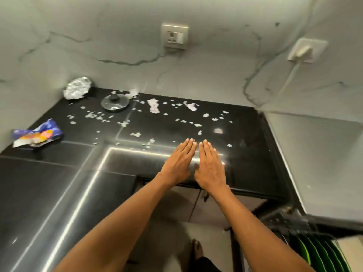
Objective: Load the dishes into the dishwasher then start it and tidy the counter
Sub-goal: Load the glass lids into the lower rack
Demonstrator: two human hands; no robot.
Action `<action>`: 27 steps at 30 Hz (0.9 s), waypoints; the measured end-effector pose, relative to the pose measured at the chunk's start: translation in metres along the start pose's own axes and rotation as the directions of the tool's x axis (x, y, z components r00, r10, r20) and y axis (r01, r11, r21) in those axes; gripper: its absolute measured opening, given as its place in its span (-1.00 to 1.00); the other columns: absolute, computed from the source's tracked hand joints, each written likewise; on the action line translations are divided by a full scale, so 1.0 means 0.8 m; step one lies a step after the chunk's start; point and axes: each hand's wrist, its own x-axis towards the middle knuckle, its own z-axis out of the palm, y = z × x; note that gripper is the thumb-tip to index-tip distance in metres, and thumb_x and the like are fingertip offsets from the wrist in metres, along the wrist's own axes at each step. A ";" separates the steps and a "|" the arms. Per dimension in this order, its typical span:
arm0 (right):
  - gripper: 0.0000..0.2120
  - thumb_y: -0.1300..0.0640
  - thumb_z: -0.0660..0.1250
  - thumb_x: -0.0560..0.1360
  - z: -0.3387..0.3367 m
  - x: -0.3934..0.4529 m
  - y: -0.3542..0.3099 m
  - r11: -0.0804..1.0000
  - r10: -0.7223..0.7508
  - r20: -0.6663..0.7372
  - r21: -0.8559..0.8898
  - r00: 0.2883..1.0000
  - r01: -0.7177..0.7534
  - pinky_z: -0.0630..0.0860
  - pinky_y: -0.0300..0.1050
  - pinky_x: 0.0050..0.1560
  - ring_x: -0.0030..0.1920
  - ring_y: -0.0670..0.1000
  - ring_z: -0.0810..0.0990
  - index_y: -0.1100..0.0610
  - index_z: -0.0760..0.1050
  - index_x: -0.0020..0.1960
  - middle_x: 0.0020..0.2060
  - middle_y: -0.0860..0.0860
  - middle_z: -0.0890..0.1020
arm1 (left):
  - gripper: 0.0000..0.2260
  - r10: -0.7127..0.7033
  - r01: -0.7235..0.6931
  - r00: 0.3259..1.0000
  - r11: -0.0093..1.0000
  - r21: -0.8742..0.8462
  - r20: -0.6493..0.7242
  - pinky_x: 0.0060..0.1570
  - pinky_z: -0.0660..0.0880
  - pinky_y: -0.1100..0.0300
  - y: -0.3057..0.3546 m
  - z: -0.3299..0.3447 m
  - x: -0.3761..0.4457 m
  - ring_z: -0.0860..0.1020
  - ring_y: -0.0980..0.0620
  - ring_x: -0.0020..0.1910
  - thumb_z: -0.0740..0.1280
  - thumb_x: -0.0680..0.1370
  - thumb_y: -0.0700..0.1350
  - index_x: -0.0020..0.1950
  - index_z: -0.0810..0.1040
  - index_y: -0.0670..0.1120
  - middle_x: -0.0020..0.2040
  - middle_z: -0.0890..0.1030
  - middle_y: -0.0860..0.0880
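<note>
My left hand and my right hand lie flat, side by side, palms down on the black counter near its front edge, fingers straight and holding nothing. Several torn white paper scraps litter the counter beyond my fingertips. A glass pot lid with a black knob lies at the back. Crumpled foil sits in the back left corner. A blue and orange snack wrapper lies at the left edge. At the bottom right, green plates stand in a dishwasher rack.
A grey marbled wall stands behind the counter with a socket and a plugged-in white plug with its cable. A grey appliance top is to the right. Cabinet doors sit below the counter edge.
</note>
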 end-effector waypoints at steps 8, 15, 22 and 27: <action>-0.23 0.19 0.33 0.52 0.072 0.118 -0.129 0.947 -0.306 0.092 0.131 0.947 0.294 -0.08 -0.05 0.61 0.63 0.06 0.01 0.19 0.06 0.63 0.62 0.13 0.10 | -0.30 -0.335 0.335 0.942 0.942 0.024 -0.013 0.57 -0.06 0.00 -0.159 -0.018 -0.058 -0.13 -0.08 0.61 0.15 0.51 -0.21 0.62 -0.05 -0.21 0.63 -0.05 -0.17; -0.22 0.19 0.29 0.51 0.123 0.222 -0.207 0.874 -0.473 0.178 0.217 0.863 0.435 -0.11 -0.05 0.62 0.63 0.06 -0.04 0.21 0.00 0.64 0.63 0.13 0.04 | -0.27 -0.570 0.570 0.822 0.822 -0.006 0.004 0.58 -0.01 0.02 -0.266 -0.028 -0.063 -0.06 -0.05 0.61 0.27 0.51 -0.15 0.62 0.02 -0.18 0.63 0.02 -0.16; -0.22 0.28 0.24 0.45 0.153 0.331 -0.250 0.817 -0.574 0.222 0.226 0.788 0.531 -0.09 -0.06 0.61 0.63 0.09 0.00 0.21 0.05 0.63 0.62 0.17 0.08 | -0.22 -0.703 0.701 0.711 0.711 -0.051 -0.023 0.58 -0.11 0.10 -0.343 -0.040 -0.029 -0.07 -0.04 0.62 0.25 0.44 -0.27 0.62 0.00 -0.18 0.63 -0.01 -0.14; -0.21 0.22 0.30 0.49 0.172 0.396 -0.278 0.831 -0.555 0.269 0.219 0.787 0.511 -0.07 -0.05 0.61 0.63 0.08 -0.01 0.19 0.02 0.63 0.62 0.15 0.06 | -0.20 -0.735 0.735 0.678 0.676 -0.050 0.030 0.58 -0.07 0.06 -0.393 -0.048 -0.005 -0.08 -0.06 0.62 0.27 0.44 -0.27 0.62 -0.03 -0.19 0.63 -0.02 -0.16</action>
